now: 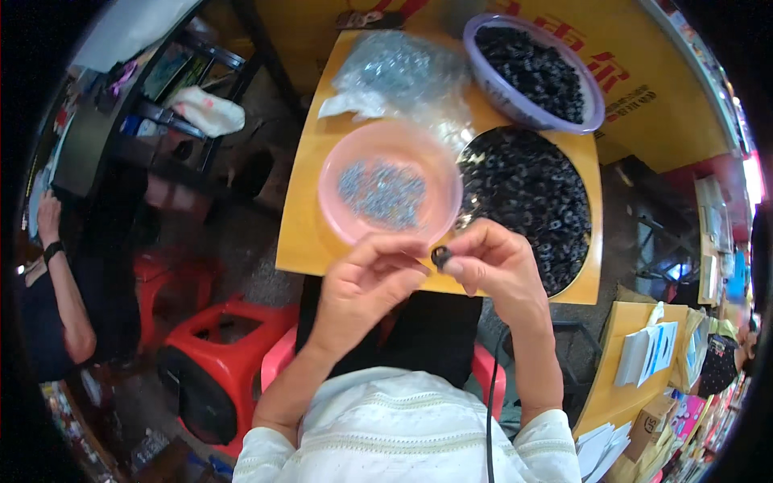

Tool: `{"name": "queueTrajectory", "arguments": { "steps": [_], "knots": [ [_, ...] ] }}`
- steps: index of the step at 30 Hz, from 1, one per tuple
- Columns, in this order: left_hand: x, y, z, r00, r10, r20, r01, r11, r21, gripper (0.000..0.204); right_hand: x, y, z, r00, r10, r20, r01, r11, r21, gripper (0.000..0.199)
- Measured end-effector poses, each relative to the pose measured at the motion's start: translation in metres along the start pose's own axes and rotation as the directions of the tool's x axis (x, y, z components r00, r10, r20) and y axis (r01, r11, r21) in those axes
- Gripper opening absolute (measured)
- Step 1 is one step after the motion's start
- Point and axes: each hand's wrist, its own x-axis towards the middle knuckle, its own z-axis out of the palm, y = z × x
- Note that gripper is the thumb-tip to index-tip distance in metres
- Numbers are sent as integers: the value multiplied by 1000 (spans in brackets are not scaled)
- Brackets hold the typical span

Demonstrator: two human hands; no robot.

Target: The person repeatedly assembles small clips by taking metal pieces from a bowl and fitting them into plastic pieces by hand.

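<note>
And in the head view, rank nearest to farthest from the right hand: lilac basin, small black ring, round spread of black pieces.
1. Small black ring, held in the right hand.
2. Round spread of black pieces, just beyond.
3. Lilac basin, far right corner.

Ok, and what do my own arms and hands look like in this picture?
Your left hand and right hand are gloveless, with no watch or bracelet showing. Your left sleeve and right sleeve are white and short, with dotted trim, matching your white top. A thin black cable runs down the top's front, on the right arm's side.
</note>
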Motion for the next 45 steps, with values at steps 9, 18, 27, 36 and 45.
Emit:
{"name": "queueTrajectory", "arguments": {
  "steps": [9, 18, 27, 36, 45],
  "knots": [
    [-39, -34, -15, 995, 9, -103, -14, 999, -51, 28, -22, 26, 24, 983, 143, 116, -143, 990, -4, 17],
    [-27, 36, 80, 734, 588, 339, -555, 808, -199, 23, -100, -27, 26, 758, -631, -163, 622, 775, -109, 31],
    [-54, -55, -15, 996, -82, -35, 76, 988, -134, 17, 63, 20, -2, 956, -292, 5, 206, 661, -722, 21],
    [-35, -28, -37, 997, -20, -70, 20, 1000, 4, 19, 123, 46, 13, 853, -482, 199, 427, 425, -798, 12],
    [51, 42, -84, 909, 301, -287, -349, 928, -130, 11, 92, 18, 5, 1000, 12, -11, -13, 998, -63, 17]
  ]
}}
